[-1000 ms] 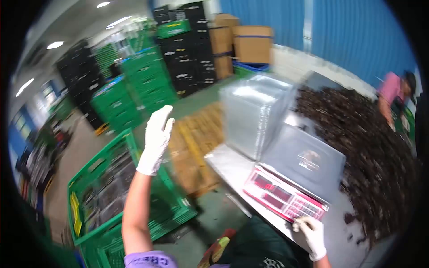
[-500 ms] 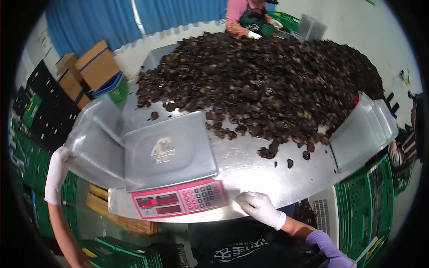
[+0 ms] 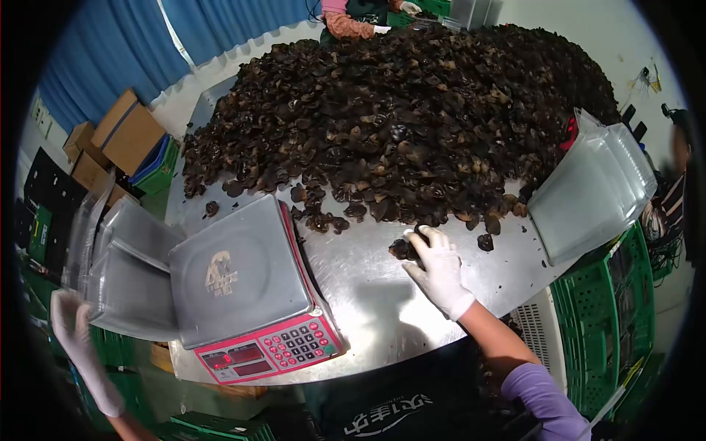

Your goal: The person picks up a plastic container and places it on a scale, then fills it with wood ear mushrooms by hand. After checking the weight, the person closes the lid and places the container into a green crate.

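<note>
My right hand [image 3: 441, 272], in a white glove, closes its fingers round a few dark wood ear mushrooms [image 3: 401, 250] at the near edge of a big pile of wood ear mushrooms [image 3: 412, 132]. At the far left my left hand [image 3: 72, 323], also gloved, has its fingers bent at the lower end of a tilted clear plastic box [image 3: 82, 239]. Beside it stand more clear plastic boxes [image 3: 132, 287], against the left side of a red digital scale [image 3: 243, 272]. Nothing lies on the scale's grey plate.
Another stack of clear plastic boxes [image 3: 592, 191] leans at the table's right end. Green crates [image 3: 603, 323] and a white basket [image 3: 540, 331] stand below. Across the metal table [image 3: 360, 294], a co-worker's sleeve [image 3: 349, 26] shows. Cardboard boxes [image 3: 129, 140] stand at left.
My right hand has moved from the table's front edge up to the pile and closed on mushrooms. My left hand has drawn a clear box leftward from the stack. The view has shifted.
</note>
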Demonstrator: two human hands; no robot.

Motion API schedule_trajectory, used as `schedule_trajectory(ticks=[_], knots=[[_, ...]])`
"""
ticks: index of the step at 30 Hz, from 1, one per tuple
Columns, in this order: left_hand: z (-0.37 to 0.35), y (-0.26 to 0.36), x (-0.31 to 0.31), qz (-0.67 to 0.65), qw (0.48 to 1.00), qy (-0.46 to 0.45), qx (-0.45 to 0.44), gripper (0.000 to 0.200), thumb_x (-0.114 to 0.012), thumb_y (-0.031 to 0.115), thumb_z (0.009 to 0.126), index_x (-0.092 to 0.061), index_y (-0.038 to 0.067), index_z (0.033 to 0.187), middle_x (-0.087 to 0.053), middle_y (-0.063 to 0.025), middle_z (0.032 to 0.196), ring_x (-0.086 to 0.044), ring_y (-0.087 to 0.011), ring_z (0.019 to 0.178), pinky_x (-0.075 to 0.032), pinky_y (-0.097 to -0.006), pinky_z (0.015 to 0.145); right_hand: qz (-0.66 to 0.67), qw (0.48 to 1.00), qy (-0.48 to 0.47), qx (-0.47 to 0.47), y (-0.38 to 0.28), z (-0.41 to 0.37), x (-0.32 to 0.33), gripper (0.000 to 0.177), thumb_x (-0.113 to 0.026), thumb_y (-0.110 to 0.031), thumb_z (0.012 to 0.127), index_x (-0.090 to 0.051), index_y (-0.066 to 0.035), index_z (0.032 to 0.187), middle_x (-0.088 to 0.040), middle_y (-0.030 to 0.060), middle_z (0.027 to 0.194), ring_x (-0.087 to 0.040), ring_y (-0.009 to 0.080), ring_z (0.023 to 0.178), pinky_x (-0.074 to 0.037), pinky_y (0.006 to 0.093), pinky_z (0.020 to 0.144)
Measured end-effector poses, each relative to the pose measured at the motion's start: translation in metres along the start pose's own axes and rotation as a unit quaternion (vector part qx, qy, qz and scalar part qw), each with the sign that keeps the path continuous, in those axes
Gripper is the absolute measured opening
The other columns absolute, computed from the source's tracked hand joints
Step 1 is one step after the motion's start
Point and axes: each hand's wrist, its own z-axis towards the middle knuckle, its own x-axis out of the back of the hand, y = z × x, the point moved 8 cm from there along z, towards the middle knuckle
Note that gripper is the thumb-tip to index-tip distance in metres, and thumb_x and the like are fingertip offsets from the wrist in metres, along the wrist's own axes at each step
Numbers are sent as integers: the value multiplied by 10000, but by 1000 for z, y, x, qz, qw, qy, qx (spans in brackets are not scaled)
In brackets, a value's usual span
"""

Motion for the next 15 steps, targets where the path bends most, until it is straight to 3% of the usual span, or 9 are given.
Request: schedule_trajectory(ticks=[2,4,6,10,12,13,14,15], knots=[[-30,119,-68,115,985,-45,-120,272,-716,-37,783,-606,-14,1030,-526,-47,869,-519,-159,798,-450,-274,750,-1,996,-83,9,-5,8,-31,503,-738,-210,785,-599,-135,1263,-549,158,1263,-502,343,1180,-410,452,959],[-65,169,-121,199,966,-38,-164,280,-727,-31,688,-603,20,934,-487,-68,787,-519,-219,740,-433,-324,702,66,985,-139,77,-20,8,-49,499,-735,-259,792,-608,-137,1259,-552,147,1274,-506,336,1189,-394,449,984],[-76,184,-147,198,958,-74,-192,369,-731,-13,605,-604,52,945,-508,-76,802,-533,-275,765,-417,-376,678,69,983,-141,91,-37,14,-49,518,-729,-291,794,-600,-129,1269,-547,145,1291,-497,334,1209,-383,446,999],[-123,178,-205,182,962,-133,-153,451,-751,15,587,-613,102,1007,-519,-72,808,-533,-287,792,-412,-423,704,85,979,-125,138,-78,65,-56,625,-717,-373,795,-548,-99,1331,-511,152,1356,-451,323,1287,-355,440,1038],[-133,173,-217,193,961,-143,-138,462,-758,58,617,-621,107,1055,-543,-66,843,-542,-275,806,-408,-421,763,75,970,-153,175,-102,102,-77,740,-736,-360,776,-456,-97,1409,-451,162,1419,-397,329,1342,-330,455,1062],[-142,163,-223,177,951,-222,-125,616,-692,134,712,-532,44,1300,-567,-151,1129,-549,-330,1064,-410,-471,940,62,970,-149,184,-111,122,-99,772,-752,-349,752,-441,-101,1413,-426,168,1442,-375,338,1361,-319,465,1079],[-138,172,-219,175,951,-218,-128,616,-692,134,712,-532,44,1300,-567,-151,1129,-549,-330,1064,-410,-471,940,46,968,-143,200,-119,139,-117,826,-779,-360,710,-433,-112,1418,-401,170,1463,-346,360,1381,-319,484,1082],[-134,186,-212,156,963,-190,-114,671,-762,184,746,-502,0,1337,-550,-195,1240,-525,-374,1148,-408,-488,978,-5,960,-186,210,-130,155,-130,899,-788,-491,703,-423,-104,1427,-371,152,1503,-304,362,1417,-298,511,1110]])
